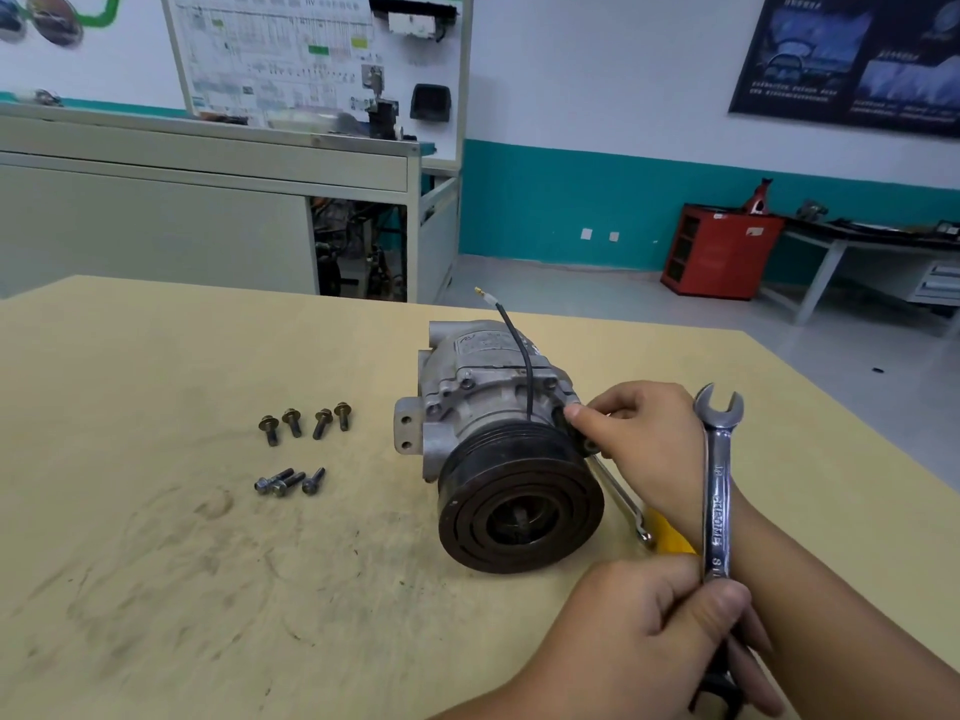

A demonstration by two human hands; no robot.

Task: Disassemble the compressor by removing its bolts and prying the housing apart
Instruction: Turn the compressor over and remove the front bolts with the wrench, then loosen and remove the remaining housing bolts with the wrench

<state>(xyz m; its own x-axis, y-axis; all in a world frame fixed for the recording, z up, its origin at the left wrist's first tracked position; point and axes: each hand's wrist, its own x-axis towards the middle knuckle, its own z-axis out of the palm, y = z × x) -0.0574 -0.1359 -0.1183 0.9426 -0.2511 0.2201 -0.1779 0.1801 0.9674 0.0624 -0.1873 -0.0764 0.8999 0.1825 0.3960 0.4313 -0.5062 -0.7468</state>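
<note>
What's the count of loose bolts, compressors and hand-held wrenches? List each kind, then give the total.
Loose bolts: 7
Compressor: 1
Wrench, gripped by the left hand: 1
Total: 9

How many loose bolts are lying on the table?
7 dark steel flanged bolts: four in a row left of the grey compressor, three clustered nearer the camera. Others may be hidden.

Left hand (644,636) near, fist grip round wrench (719,459); right hand (641,441) forward, fingers (647,402) curled, thumb (584,414) extended.
</note>
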